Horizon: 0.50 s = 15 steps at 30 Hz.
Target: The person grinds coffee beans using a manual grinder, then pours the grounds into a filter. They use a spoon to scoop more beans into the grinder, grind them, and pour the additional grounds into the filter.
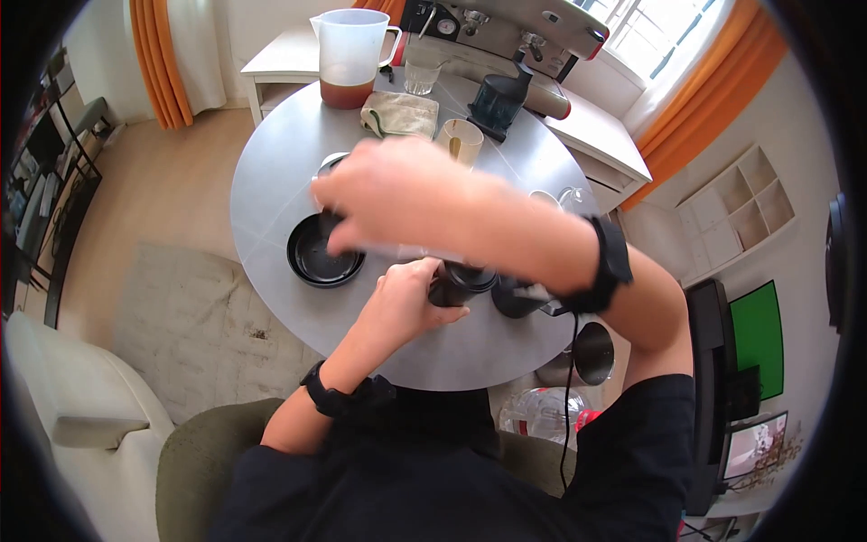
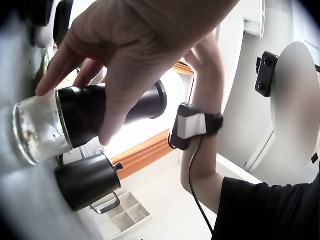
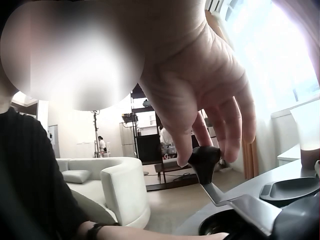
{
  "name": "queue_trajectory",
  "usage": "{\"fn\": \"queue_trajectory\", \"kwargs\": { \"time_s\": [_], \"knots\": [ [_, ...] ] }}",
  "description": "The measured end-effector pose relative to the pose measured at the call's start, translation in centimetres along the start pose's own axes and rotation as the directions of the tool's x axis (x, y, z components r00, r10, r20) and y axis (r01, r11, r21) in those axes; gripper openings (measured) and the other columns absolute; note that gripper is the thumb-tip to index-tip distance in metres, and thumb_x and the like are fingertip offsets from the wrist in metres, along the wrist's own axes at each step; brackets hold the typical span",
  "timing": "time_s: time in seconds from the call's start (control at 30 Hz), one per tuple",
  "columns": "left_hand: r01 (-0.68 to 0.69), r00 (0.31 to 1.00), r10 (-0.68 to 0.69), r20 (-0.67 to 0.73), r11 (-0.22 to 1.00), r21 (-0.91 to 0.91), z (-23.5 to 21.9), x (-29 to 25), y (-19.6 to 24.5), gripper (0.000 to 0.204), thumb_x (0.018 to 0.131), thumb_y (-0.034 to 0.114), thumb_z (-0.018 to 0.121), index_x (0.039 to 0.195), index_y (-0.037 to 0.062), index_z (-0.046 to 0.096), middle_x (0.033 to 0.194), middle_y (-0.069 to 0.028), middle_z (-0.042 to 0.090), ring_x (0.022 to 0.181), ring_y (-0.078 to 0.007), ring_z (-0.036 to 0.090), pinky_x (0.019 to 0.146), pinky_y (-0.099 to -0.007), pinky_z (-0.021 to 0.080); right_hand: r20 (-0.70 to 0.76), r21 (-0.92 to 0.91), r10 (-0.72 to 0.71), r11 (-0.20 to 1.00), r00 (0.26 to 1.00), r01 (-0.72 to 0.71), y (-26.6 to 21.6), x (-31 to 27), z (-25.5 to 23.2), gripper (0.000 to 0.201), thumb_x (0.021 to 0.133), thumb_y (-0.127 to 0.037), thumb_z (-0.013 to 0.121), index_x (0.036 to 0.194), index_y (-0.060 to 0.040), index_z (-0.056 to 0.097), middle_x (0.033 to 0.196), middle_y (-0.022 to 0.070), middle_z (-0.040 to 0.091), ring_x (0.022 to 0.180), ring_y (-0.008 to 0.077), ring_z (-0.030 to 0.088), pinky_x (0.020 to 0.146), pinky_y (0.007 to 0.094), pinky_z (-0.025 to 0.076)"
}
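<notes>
Two hands on one hand coffee grinder (image 2: 82,115). Left hand (image 1: 406,303) wraps its black body, thumb one side, fingers the other; right hand (image 1: 388,185) pinches the crank knob (image 3: 204,159) between thumb and fingertips, above and to the left of the body. Grinder is upright over the table (image 1: 433,366); can't tell if its base touches. Glass chamber (image 2: 42,130) below left grip: dark specks on the wall, fill unclear. Just right of the grip: black kettle (image 2: 90,180), lid on, contents hidden. Near, left of the grip: shallow black bowl (image 1: 327,264), dark inside, partly covered by right hand. Beyond the grip: tumbler (image 1: 462,143) with a brown streak. Farthest: folded cloth (image 1: 400,114), measuring pitcher (image 1: 350,50) with reddish-brown liquid in the bottom, clear glass (image 1: 422,72) next to it.
</notes>
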<state>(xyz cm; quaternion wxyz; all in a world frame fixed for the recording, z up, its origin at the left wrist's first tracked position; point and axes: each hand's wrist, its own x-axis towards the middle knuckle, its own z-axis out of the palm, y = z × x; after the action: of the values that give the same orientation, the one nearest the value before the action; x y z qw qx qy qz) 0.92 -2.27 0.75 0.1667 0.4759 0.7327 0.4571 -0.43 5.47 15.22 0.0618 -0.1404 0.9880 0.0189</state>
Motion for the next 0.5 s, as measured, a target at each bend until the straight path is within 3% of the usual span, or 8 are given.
{"fn": "queue_trajectory", "kwargs": {
  "time_s": [0.03, 0.13, 0.2, 0.27, 0.33, 0.4, 0.47, 0.5],
  "knots": [
    [-0.033, 0.998, 0.030, -0.061, 0.998, -0.057, 0.7, 0.3, -0.9, 0.053, 0.062, 0.021, 0.085, 0.104, 0.0005, 0.060, 0.086, -0.0175, 0.068, 0.078, -0.0327, 0.067, 0.071, -0.0389, 0.053, -0.020, -0.005, 0.046, 0.999, 0.999, -0.046, 2.6, 1.0, 0.3, 0.040, 0.075, -0.042, 0.072, 0.092, -0.0073, 0.064, 0.088, 0.0130, 0.065, 0.089, 0.0315, 0.064, 0.071, 0.0420, 0.052],
    [-0.038, 0.999, 0.034, -0.039, 0.994, -0.099, 0.7, 0.4, -1.0, 0.054, 0.064, 0.020, 0.084, 0.109, 0.0032, 0.060, 0.088, -0.0174, 0.069, 0.080, -0.0319, 0.068, 0.073, -0.0378, 0.053, -0.050, -0.049, 0.194, 0.979, 0.980, -0.196, 8.2, -0.2, -0.1, 0.039, 0.074, -0.040, 0.075, 0.093, -0.0068, 0.065, 0.095, 0.0108, 0.067, 0.096, 0.0300, 0.062, 0.078, 0.0421, 0.051],
    [-0.001, 1.000, 0.000, -0.007, 0.995, -0.101, 0.3, 0.4, -0.4, 0.055, 0.064, 0.019, 0.084, 0.111, 0.0044, 0.060, 0.088, -0.0169, 0.069, 0.082, -0.0312, 0.069, 0.074, -0.0375, 0.053, 0.020, -0.086, 0.305, 0.949, 0.952, -0.302, 12.9, -2.4, 1.1, 0.037, 0.074, -0.038, 0.076, 0.092, -0.0070, 0.065, 0.089, 0.0114, 0.067, 0.088, 0.0279, 0.065, 0.075, 0.0400, 0.051],
    [0.008, 1.000, -0.008, 0.001, 0.994, -0.109, 0.2, 0.5, -0.4, 0.055, 0.064, 0.019, 0.084, 0.111, 0.0042, 0.060, 0.087, -0.0165, 0.069, 0.081, -0.0307, 0.069, 0.074, -0.0373, 0.053, 0.105, 0.066, 0.350, 0.932, 0.931, -0.357, 15.2, -6.7, 1.1, 0.036, 0.071, -0.035, 0.079, 0.090, -0.0072, 0.065, 0.075, 0.0107, 0.065, 0.075, 0.0258, 0.065, 0.069, 0.0368, 0.050],
    [0.003, 1.000, -0.003, 0.000, 0.995, -0.099, 0.3, 0.6, -0.4, 0.055, 0.063, 0.018, 0.084, 0.111, 0.0041, 0.061, 0.086, -0.0165, 0.069, 0.081, -0.0307, 0.069, 0.074, -0.0372, 0.053, 0.070, 0.023, 0.358, 0.932, 0.931, -0.361, 14.5, -11.7, 0.9, 0.037, 0.067, -0.032, 0.082, 0.089, -0.0073, 0.065, 0.064, 0.0096, 0.061, 0.063, 0.0227, 0.063, 0.060, 0.0331, 0.048],
    [-0.006, 1.000, 0.006, 0.003, 0.995, -0.104, 0.4, 0.6, -0.5, 0.055, 0.063, 0.018, 0.084, 0.111, 0.0040, 0.061, 0.086, -0.0166, 0.069, 0.080, -0.0307, 0.069, 0.074, -0.0370, 0.053, 0.148, 0.068, 0.440, 0.889, 0.886, -0.453, 11.6, -15.6, 0.1, 0.038, 0.065, -0.030, 0.084, 0.088, -0.0071, 0.064, 0.063, 0.0088, 0.059, 0.062, 0.0217, 0.062, 0.056, 0.0315, 0.047],
    [-0.014, 1.000, 0.015, 0.004, 0.992, -0.126, 0.4, 0.6, -0.7, 0.055, 0.063, 0.018, 0.084, 0.111, 0.0038, 0.061, 0.086, -0.0169, 0.069, 0.080, -0.0306, 0.068, 0.074, -0.0369, 0.052, 0.223, 0.173, 0.407, 0.877, 0.886, -0.447, 8.4, -18.8, -0.4, 0.040, 0.064, -0.031, 0.085, 0.088, -0.0070, 0.063, 0.062, 0.0080, 0.059, 0.061, 0.0214, 0.063, 0.056, 0.0314, 0.047],
    [-0.004, 1.000, 0.005, 0.010, 0.993, -0.118, 0.4, 0.5, -0.7, 0.055, 0.063, 0.018, 0.084, 0.111, 0.0038, 0.061, 0.086, -0.0170, 0.069, 0.080, -0.0306, 0.068, 0.073, -0.0367, 0.052, 0.325, 0.213, 0.444, 0.826, 0.835, -0.523, 6.1, -19.6, -1.0, 0.039, 0.065, -0.029, 0.083, 0.089, -0.0082, 0.063, 0.071, 0.0091, 0.061, 0.069, 0.0238, 0.063, 0.061, 0.0330, 0.048]
  ]
}}
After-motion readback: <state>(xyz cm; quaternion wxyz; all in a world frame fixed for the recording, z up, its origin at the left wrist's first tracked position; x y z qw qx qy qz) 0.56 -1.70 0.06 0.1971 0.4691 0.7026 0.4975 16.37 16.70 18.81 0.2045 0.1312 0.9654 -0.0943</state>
